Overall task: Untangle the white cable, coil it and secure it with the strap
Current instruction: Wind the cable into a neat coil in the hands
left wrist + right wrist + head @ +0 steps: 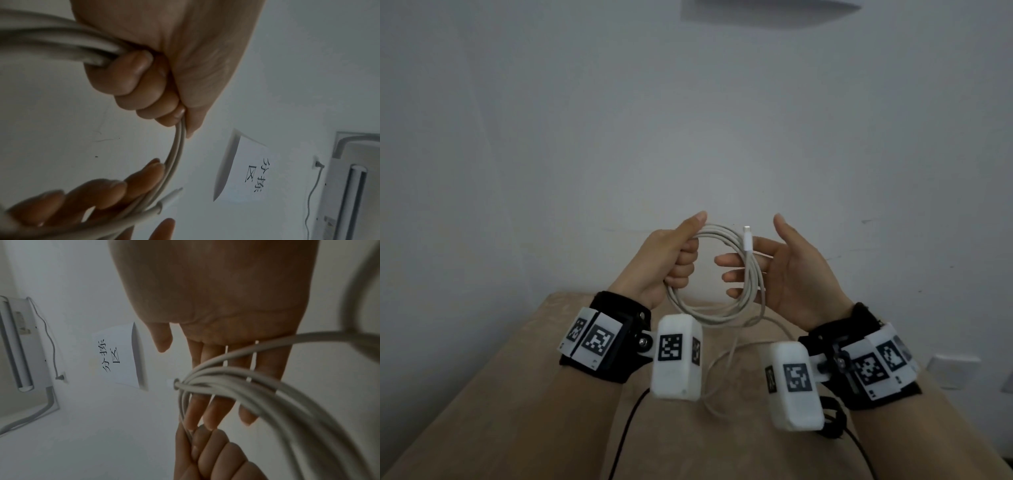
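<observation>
**A:** What's in front of you, biggest first?

**B:** The far side is all pale grey painted wall (688, 120). Nearer, low in my view, is a tan flat-topped desk (482, 394). A thin black wire (626, 421) trails over its near part, and I'd guess it belongs to the wrist rigs. I hold both hands above the desk, so the loops hang free and don't drag on it.

**B:** My left hand (671, 253) is fisted round the left side of the thin white round cable (722, 317), fingers curled tight over several gathered turns. I read that as the anchor that stops the loops springing apart.

**A:** And the right?

**B:** My right hand (791, 270) is flat and relaxed, fingers straight, reaching through the ring from the right. The strands lie across those fingers, so it props the coil rather than gripping it. I judge that keeps the ring round and its size steady.

**A:** Where's the loose end?

**B:** The small white plug (747, 238) stands upright at the far right of the ring, against my right fingers. One tail of the cable drops from the near edge of the coil, between my wrists, toward the desk.

**A:** How far along?

**B:** Mostly coiled, I'd say, with that tail left to wind. I can't see any strap.
</observation>
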`<state>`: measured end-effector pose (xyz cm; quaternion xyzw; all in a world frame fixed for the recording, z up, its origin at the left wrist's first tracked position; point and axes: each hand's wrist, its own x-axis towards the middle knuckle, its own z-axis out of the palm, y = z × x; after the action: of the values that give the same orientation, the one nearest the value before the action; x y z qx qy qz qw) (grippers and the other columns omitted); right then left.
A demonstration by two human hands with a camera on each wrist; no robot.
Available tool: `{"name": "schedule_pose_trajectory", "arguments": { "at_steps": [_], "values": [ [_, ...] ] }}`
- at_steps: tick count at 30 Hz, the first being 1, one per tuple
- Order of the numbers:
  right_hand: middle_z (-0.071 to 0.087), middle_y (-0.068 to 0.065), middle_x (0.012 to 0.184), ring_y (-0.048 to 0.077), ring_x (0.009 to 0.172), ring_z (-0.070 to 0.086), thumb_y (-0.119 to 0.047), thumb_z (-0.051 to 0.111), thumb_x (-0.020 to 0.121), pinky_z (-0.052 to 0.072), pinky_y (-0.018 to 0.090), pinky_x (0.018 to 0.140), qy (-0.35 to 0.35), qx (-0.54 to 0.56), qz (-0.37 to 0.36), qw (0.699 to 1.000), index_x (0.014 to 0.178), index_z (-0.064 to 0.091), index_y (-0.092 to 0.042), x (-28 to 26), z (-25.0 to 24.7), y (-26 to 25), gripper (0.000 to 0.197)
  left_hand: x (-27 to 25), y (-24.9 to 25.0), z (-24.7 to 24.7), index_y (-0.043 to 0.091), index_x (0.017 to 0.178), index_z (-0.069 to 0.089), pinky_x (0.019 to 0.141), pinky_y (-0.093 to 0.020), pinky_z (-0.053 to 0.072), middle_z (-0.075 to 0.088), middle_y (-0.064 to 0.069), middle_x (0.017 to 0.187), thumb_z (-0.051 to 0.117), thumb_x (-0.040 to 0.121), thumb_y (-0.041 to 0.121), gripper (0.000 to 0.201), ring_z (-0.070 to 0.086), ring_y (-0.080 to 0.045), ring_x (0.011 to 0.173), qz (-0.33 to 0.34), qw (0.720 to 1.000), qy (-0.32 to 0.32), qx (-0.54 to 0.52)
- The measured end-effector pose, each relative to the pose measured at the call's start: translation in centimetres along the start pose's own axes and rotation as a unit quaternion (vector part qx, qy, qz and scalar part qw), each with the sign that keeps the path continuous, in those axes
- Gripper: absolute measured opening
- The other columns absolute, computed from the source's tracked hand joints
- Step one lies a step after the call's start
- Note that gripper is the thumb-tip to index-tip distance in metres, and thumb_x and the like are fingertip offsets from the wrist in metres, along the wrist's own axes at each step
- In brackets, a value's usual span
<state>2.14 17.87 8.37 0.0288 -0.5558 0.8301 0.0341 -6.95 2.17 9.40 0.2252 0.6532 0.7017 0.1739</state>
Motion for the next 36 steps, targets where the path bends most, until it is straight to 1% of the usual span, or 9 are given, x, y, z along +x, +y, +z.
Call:
{"name": "schedule_pose_trajectory", "arguments": {
  "at_steps": [4, 9, 12, 14, 17, 22, 26, 31, 36],
  "values": [
    [0.071, 0.019, 0.096, 0.028, 0.073, 0.067, -0.056, 0.041, 0.087, 0.054, 0.038, 0.073, -0.009, -0.033, -0.008, 0.999, 0.107, 0.067, -0.006, 0.0, 0.0, 0.1, 0.06, 0.1, 0.2, -0.3, 0.024, 0.058, 0.027, 0.037, -0.019, 0.009, 0.017, 0.009, 0.046, 0.054, 0.093, 0.045, 0.049, 0.012, -0.005, 0.036, -0.009, 0.996, 0.016, -0.084],
    [0.071, 0.012, 0.078, 0.021, 0.065, 0.067, -0.047, 0.053, 0.08, 0.054, 0.031, 0.064, -0.011, -0.124, -0.032, 0.992, 0.105, 0.067, -0.006, 0.4, 0.8, 0.9, 0.05, 0.2, 0.1, 0.0, 0.023, 0.058, 0.028, 0.033, -0.018, 0.012, 0.018, 0.01, 0.044, 0.055, 0.092, 0.046, 0.049, 0.013, -0.005, 0.034, -0.024, 0.99, 0.027, -0.137],
    [0.05, 0.003, 0.054, 0.021, 0.056, 0.058, -0.043, 0.058, 0.079, 0.047, 0.03, 0.06, 0.023, -0.128, -0.086, 0.988, 0.087, 0.065, -0.007, 0.7, 0.9, 1.5, 0.037, 0.2, 0.1, 0.2, 0.023, 0.057, 0.028, 0.034, -0.018, 0.01, 0.017, 0.01, 0.043, 0.054, 0.092, 0.045, 0.05, 0.013, -0.005, 0.033, -0.038, 0.984, 0.02, -0.175],
    [0.033, -0.002, 0.05, 0.017, 0.051, 0.046, -0.041, 0.056, 0.081, 0.043, 0.028, 0.06, 0.03, -0.108, -0.112, 0.987, 0.075, 0.054, -0.01, 0.8, 1.0, 1.7, 0.031, 0.4, 0.1, 0.2, 0.022, 0.056, 0.027, 0.032, -0.017, 0.011, 0.017, 0.01, 0.041, 0.054, 0.092, 0.045, 0.051, 0.013, -0.005, 0.031, -0.058, 0.977, 0.006, -0.206],
    [0.026, -0.005, 0.052, 0.014, 0.049, 0.032, -0.039, 0.054, 0.084, 0.039, 0.031, 0.066, 0.029, -0.106, -0.126, 0.986, 0.069, 0.043, -0.013, 1.0, 1.1, 1.9, 0.031, 0.5, 0.1, -0.1, 0.022, 0.051, 0.029, 0.031, -0.017, 0.017, 0.018, 0.009, 0.039, 0.052, 0.092, 0.046, 0.053, 0.017, -0.005, 0.029, -0.093, 0.973, -0.033, -0.21],
    [0.026, -0.005, 0.051, 0.014, 0.047, 0.026, -0.039, 0.054, 0.084, 0.043, 0.027, 0.063, 0.014, -0.146, -0.094, 0.985, 0.066, 0.04, -0.015, 0.8, 0.7, 1.9, 0.033, 0.2, 0.2, -1.1, 0.015, 0.056, 0.043, 0.047, -0.022, 0.043, 0.034, 0.004, 0.042, 0.041, 0.094, 0.047, 0.05, 0.042, -0.015, 0.042, -0.079, 0.993, -0.068, -0.063],
    [0.026, -0.005, 0.05, 0.014, 0.046, 0.022, -0.033, 0.058, 0.09, 0.033, 0.032, 0.058, -0.046, -0.205, -0.057, 0.976, 0.065, 0.043, -0.014, 0.6, 0.5, 2.1, 0.035, -0.1, 0.3, -1.7, 0.009, 0.061, 0.055, 0.048, -0.024, 0.041, 0.044, -0.002, 0.045, 0.034, 0.095, 0.054, 0.06, 0.045, -0.018, 0.042, -0.08, 0.987, -0.139, 0.018],
    [0.026, -0.006, 0.052, 0.011, 0.046, 0.023, -0.02, 0.05, 0.096, 0.025, 0.028, 0.052, -0.12, -0.299, -0.01, 0.947, 0.064, 0.052, -0.014, -0.2, 1.0, 1.9, 0.033, -0.6, 0.2, -1.4, 0.008, 0.056, 0.062, 0.046, -0.026, 0.034, 0.046, -0.004, 0.043, 0.038, 0.086, 0.065, 0.069, 0.04, -0.015, 0.036, -0.085, 0.96, -0.22, 0.15],
    [0.035, -0.011, 0.05, 0.004, 0.042, 0.032, -0.02, 0.05, 0.097, 0.033, 0.016, 0.046, -0.138, -0.369, 0.04, 0.918, 0.087, 0.057, -0.003, -0.2, 0.9, 1.8, 0.02, -1.4, 0.8, -0.9, 0.012, 0.061, 0.068, 0.056, -0.026, 0.042, 0.061, -0.005, 0.055, 0.035, 0.09, 0.062, 0.066, 0.053, -0.015, 0.048, -0.097, 0.927, -0.215, 0.291]
  ]
}}
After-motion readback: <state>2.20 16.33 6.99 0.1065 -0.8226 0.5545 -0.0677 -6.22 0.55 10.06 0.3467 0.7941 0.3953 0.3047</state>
